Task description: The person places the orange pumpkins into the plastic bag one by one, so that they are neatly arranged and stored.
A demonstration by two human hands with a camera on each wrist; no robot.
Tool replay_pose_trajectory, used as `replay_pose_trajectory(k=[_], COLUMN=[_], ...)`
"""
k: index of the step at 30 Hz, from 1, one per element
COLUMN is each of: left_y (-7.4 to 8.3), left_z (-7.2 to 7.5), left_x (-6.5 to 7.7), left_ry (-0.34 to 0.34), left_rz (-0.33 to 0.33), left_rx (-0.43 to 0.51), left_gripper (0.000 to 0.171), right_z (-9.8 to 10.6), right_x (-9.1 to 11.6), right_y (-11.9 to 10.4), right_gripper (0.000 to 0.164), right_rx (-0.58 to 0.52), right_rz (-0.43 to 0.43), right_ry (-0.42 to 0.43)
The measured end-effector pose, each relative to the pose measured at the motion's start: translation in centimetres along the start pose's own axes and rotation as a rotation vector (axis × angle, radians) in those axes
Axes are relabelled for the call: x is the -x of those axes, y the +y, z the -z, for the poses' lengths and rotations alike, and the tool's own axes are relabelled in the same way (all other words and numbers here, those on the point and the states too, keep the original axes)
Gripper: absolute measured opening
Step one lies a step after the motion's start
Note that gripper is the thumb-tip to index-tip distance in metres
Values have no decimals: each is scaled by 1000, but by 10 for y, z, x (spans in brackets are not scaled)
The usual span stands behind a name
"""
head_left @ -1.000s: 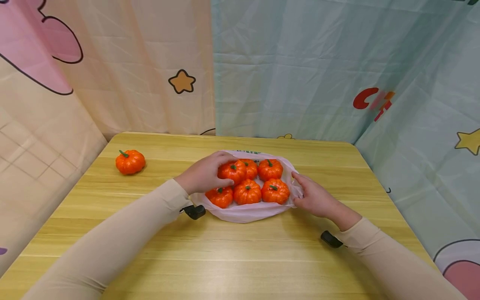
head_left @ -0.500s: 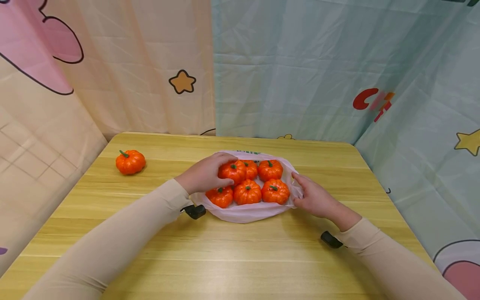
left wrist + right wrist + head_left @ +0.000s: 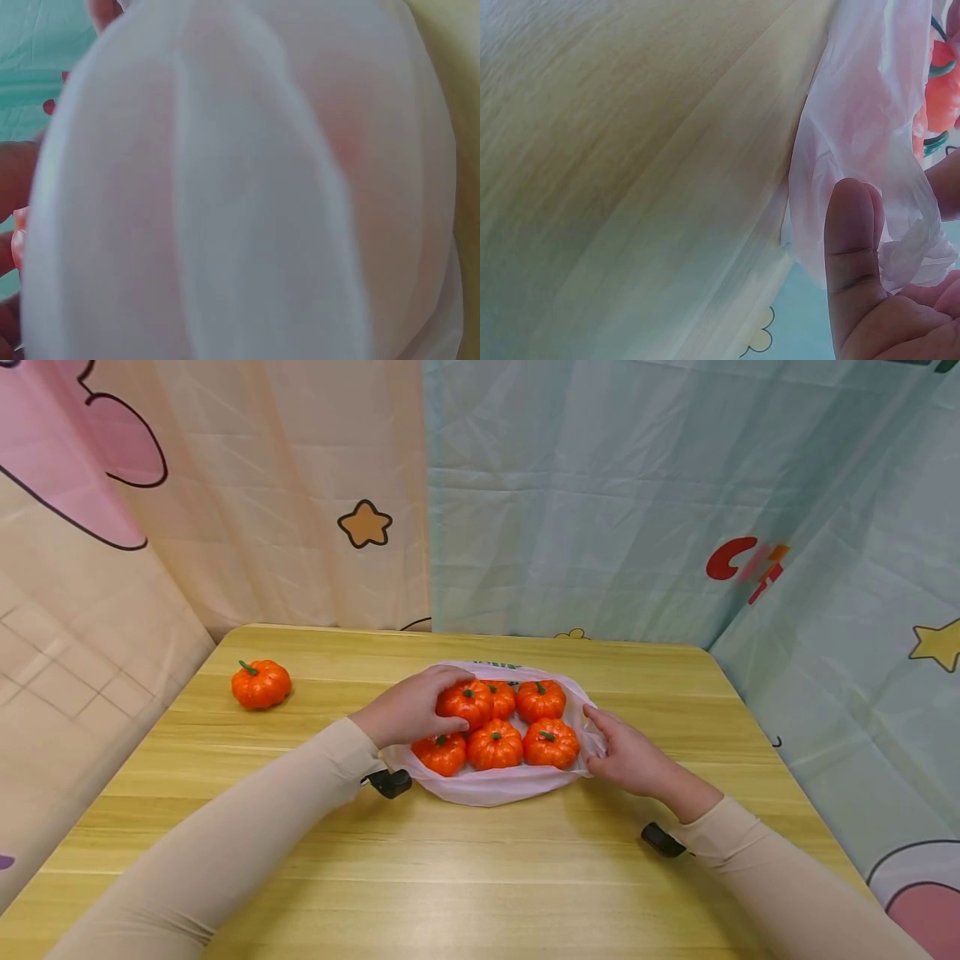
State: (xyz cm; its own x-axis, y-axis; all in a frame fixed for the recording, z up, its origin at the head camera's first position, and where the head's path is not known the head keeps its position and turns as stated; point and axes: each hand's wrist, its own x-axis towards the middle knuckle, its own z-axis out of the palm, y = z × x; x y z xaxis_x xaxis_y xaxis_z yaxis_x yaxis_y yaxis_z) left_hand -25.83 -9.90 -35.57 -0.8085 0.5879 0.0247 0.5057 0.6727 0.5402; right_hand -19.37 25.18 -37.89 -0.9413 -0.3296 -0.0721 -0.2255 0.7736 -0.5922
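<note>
A thin whitish-pink plastic bag point(image 3: 487, 791) lies with its mouth spread wide, and several small orange pumpkins point(image 3: 551, 743) with green stems sit inside. My left hand point(image 3: 408, 703) reaches over the bag's left rim and grips one pumpkin point(image 3: 465, 703), thumb in front and fingers behind. This pumpkin partly covers another at the back. On the right side, my right hand point(image 3: 633, 756) holds the bag's rim; the right wrist view shows the thumb point(image 3: 851, 247) outside and crumpled plastic point(image 3: 911, 259) beside it. Bag film point(image 3: 247, 187) hides most of the left wrist view.
One more orange pumpkin point(image 3: 260, 684) stands alone at the back left of the wooden table point(image 3: 480, 877). Curtains point(image 3: 570, 510) with printed stars and shapes hang behind the table and along both sides. A black wrist camera point(image 3: 390, 783) sits at the left cuff, another point(image 3: 663, 839) at the right.
</note>
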Motion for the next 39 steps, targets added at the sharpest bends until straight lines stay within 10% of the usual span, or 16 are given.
replay_pose_trajectory(k=[27,39], left_y=[1,-36], left_z=[24,52], left_x=[15,42], left_ry=[71,180], left_rz=[-12,38], left_rx=[-28,-86], left_gripper=[69,68], right_z=[1,1], right_x=[0,0], right_y=[0,1], right_gripper=[84,84], right_rx=[3,7], right_rz=[3,6], right_ry=[-8,-7])
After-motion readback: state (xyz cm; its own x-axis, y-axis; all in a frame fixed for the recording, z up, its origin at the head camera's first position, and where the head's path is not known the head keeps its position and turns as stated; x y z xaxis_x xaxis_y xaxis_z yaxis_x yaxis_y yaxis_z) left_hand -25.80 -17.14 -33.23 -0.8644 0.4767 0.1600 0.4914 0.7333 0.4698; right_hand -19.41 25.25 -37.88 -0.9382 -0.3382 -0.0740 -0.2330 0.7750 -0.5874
